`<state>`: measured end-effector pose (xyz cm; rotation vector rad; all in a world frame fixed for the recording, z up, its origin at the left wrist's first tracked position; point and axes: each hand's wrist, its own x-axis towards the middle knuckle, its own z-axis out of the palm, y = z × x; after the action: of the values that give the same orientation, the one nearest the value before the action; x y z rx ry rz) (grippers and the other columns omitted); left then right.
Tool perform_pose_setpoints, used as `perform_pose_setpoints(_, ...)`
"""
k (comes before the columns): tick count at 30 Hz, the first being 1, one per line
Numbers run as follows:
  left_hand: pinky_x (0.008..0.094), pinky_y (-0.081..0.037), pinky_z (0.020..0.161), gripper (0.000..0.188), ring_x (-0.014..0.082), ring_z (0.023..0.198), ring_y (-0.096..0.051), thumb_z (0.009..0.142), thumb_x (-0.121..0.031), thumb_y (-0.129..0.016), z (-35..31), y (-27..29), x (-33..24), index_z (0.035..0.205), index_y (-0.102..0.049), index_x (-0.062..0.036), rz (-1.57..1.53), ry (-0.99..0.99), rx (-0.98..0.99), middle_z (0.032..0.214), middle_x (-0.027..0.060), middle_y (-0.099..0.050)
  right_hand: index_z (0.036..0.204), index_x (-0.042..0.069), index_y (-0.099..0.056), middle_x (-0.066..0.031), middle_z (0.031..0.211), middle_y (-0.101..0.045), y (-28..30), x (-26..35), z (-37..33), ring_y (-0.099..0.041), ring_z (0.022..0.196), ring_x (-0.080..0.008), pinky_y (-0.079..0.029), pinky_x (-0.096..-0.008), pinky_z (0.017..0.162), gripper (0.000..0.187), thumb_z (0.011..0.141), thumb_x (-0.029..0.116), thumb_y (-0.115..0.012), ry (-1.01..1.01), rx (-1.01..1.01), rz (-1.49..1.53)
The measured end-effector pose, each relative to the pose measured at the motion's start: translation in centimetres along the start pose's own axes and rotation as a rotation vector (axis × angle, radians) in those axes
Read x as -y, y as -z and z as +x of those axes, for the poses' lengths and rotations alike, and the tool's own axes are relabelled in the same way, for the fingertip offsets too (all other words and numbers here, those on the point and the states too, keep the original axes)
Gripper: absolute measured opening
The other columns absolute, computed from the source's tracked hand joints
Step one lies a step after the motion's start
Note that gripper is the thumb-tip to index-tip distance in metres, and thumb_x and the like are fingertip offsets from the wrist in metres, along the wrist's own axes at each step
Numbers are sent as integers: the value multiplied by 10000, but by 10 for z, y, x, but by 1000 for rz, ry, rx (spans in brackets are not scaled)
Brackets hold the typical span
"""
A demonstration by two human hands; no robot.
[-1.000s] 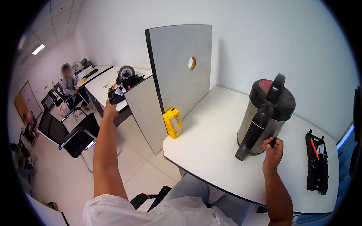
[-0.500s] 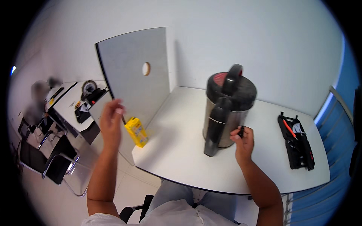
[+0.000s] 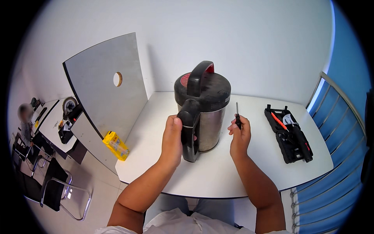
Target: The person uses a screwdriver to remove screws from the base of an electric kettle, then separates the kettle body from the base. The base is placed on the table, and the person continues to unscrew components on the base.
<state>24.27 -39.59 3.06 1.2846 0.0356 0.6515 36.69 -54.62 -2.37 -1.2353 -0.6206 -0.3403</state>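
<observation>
Standing upright on one white table (image 3: pixel 210 177), between two bare hands: one metal jug (image 3: pixel 210 134) with one black lid (image 3: pixel 214 91) and two black handles, one top handle (image 3: pixel 200 80) arched over the lid and one side handle (image 3: pixel 189 144) facing the body. Wrapped around the side handle, one left hand (image 3: pixel 171 142), thumb near its upper part. Pinched between thumb and fingers of one right hand (image 3: pixel 240 140), one screwdriver (image 3: pixel 238 120), shaft upward, near the jug but apart from it. To the right on the table, one open black tool case (image 3: pixel 288 148) bearing one orange-red stick (image 3: pixel 278 120). By the left edge, one yellow carton (image 3: pixel 116 146) beside one grey panel (image 3: pixel 99 72) with one round hole. Farther left, one second table (image 3: pixel 54 126) bearing one wheel (image 3: pixel 70 104), at least two black chairs (image 3: pixel 54 191) and one seated person (image 3: pixel 25 130)
</observation>
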Motion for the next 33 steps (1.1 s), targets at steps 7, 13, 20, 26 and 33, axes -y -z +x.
perform_pose_setpoints(7,225,-436,471,501,100,550,-492,951,-521,-301,20,3,16,1090,-440,-60,-18,-130,-140,811,52,-536,1146,-9,-473,-43,897,-521,6,-2,5,-507,717,-95,-420,-226,626,279,881,70,-436,-72,-52,17)
perform_pose_setpoints(13,266,-448,509,559,143,564,-512,935,-568,-293,50,52,15,1021,-504,-56,-7,-113,-55,752,76,-549,1124,-2,-478,-37,877,-533,1,-6,1,-504,697,-85,-420,-221,630,252,883,66,-449,-110,-6,42)
perform_pose_setpoints(20,258,-478,680,553,134,798,-546,920,-511,-406,34,69,40,1200,-402,-34,197,-415,-106,978,59,-500,1092,11,-485,-36,875,-544,1,-13,1,-500,688,-79,-426,-215,632,212,889,64,-457,-125,1,55)
perform_pose_setpoints(26,317,-495,724,504,161,775,-581,805,-415,-662,26,71,39,1081,-457,-47,100,-135,167,893,72,-570,1135,21,-442,-65,972,-571,-2,-21,0,-545,778,-102,-440,-233,680,230,911,74,-430,-162,97,68)
perform_pose_setpoints(33,283,-498,671,357,147,692,-583,830,-270,-674,38,-8,-4,1024,-495,-29,56,137,240,818,67,-580,1178,67,-389,-122,1202,-532,8,-27,11,-543,1055,-194,-436,-317,855,254,942,161,-401,-173,78,40)
